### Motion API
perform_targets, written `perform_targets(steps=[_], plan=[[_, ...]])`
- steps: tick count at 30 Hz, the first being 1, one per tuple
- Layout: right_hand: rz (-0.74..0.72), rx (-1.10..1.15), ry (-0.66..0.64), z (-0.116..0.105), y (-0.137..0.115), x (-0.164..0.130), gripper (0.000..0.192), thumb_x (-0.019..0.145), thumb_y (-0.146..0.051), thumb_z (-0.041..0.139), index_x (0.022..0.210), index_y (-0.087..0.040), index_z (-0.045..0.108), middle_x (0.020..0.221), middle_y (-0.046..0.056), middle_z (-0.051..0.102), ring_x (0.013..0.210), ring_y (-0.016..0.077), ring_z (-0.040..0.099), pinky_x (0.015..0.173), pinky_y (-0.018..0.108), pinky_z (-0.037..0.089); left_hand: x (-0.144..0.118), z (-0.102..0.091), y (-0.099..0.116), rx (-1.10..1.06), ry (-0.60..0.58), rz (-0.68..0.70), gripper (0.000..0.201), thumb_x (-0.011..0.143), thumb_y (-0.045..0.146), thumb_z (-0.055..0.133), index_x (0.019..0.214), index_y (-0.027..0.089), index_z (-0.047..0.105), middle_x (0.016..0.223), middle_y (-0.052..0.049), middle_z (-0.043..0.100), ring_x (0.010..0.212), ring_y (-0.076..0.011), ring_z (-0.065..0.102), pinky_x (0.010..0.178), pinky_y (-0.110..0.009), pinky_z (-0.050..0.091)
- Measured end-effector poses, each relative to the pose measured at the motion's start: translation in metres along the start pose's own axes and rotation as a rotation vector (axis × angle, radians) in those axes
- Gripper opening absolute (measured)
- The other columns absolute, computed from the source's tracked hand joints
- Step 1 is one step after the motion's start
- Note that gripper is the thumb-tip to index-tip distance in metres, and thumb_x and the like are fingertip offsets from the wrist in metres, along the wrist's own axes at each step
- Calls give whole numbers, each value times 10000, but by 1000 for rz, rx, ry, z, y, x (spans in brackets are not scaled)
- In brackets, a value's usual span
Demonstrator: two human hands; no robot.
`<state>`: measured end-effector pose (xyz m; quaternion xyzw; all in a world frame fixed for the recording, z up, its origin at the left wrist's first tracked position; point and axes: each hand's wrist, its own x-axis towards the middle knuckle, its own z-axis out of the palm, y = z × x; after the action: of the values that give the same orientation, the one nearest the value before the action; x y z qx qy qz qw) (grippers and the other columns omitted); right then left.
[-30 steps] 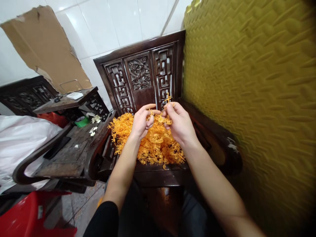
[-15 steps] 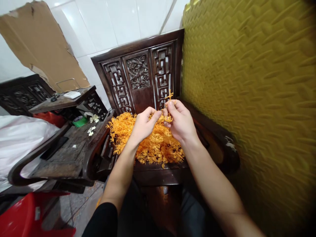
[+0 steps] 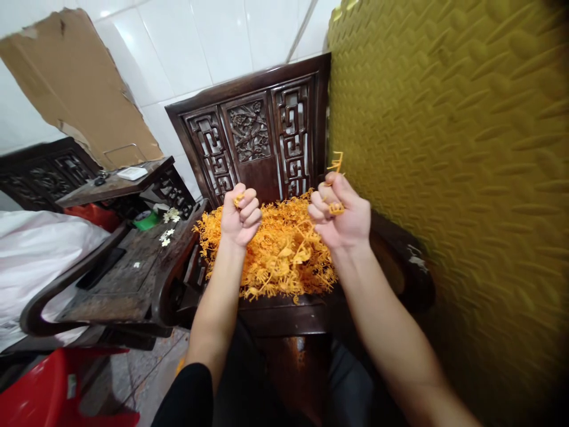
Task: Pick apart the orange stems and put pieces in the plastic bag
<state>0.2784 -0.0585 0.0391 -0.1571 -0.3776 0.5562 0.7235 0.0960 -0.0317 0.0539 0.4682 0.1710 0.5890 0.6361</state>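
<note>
A heap of small orange branched pieces (image 3: 284,255), looking like plastic sprigs, covers the seat of a dark carved wooden chair (image 3: 253,178). Over the heap's left part, my left hand (image 3: 241,216) is closed in a fist, with a bit of orange piece showing at the thumb. My right hand (image 3: 342,213) is closed around an orange branched piece (image 3: 336,163); one end sticks up above the thumb and another part shows between the fingers. The hands are apart. What lies inside each fist is mostly hidden.
A yellow textured foam mat (image 3: 444,148) stands upright along the right. To the left, another wooden chair (image 3: 111,296) bears green tape (image 3: 146,220) and small pale pieces (image 3: 166,237). A red plastic stool (image 3: 40,391) sits lower left, below a white sack (image 3: 44,255).
My hands have drawn apart, the left moving left and the right moving right. Both fists are closed more tightly, and orange bits still show in each.
</note>
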Motion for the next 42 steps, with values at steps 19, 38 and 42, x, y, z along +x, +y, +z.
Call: perform_targets(steps=[19,38,42], plan=[[-327,-499,-7,5,27,-6,374,762,-241,891,1070,-249,680,1006,21,766,976,178,761,909,346,652,-13,25,-22,370,27,-174,412,921,591,697,998,224,526,604,114,392,387,-10,270,392,-157,127],[-459,-527,179,-4,20,6,314,637,-262,972,757,-206,688,759,-12,750,718,157,757,679,305,662,-32,37,-19,734,-19,143,208,999,244,587,1150,203,724,582,66,416,462,-57,335,418,-192,252],[-503,-418,312,-43,5,27,379,622,-198,960,788,-217,620,786,-33,746,724,144,761,706,305,677,-51,40,16,581,29,214,205,962,212,587,1092,197,746,572,62,405,429,-53,332,390,-180,251]])
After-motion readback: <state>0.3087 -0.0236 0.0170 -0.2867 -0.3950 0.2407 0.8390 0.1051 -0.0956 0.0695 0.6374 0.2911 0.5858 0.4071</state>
